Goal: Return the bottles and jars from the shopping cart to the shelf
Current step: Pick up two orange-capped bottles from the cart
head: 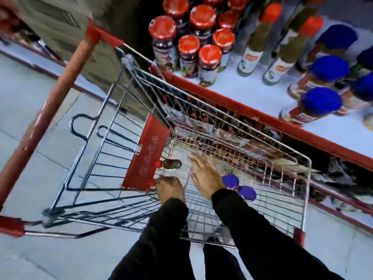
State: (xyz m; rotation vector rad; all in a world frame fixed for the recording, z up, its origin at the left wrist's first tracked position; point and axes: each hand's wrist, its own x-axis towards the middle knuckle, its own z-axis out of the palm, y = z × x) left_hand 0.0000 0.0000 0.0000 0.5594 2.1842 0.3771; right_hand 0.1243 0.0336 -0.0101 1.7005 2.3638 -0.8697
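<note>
Bottles in cart: two small dark bottles with red caps lie on their sides at the near-left of my cart's basket, against the red child-seat flap (146, 154). The upper bottle (171, 164) lies free; the lower bottle (154, 182) shows little more than its cap.
Jars in cart: two blue lids (239, 186) sit touching each other on the basket floor, just right of my right wrist (the jars under them are hidden).
Left hand: my left hand (170, 188) is curled over the lower bottle, fingers wrapped round its body, gripping it.
Right hand: my right hand (205, 174) is flat and spread, palm down, fingers splayed over the wire floor, holding nothing; it is blurred.
Sleeves: black sleeves (252, 225) cover both my arms to the wrists.
Cart: shopping cart (306, 178) of silver wire with red corner caps and a red handle bar (50, 102); it stands just beside the shelf.
Shelf: white shelf (252, 93) with a red front edge, beyond the cart.
Shelf stock, left: red-lidded dark jars (188, 47) stand upright in a close cluster.
Shelf stock, middle: tall bottles with red caps (256, 43) and pale labels.
Shelf stock, right: blue-lidded jars (321, 102) in a row, like those in the cart.
Floor: pale grey tiles (30, 98) under and left of the cart.
</note>
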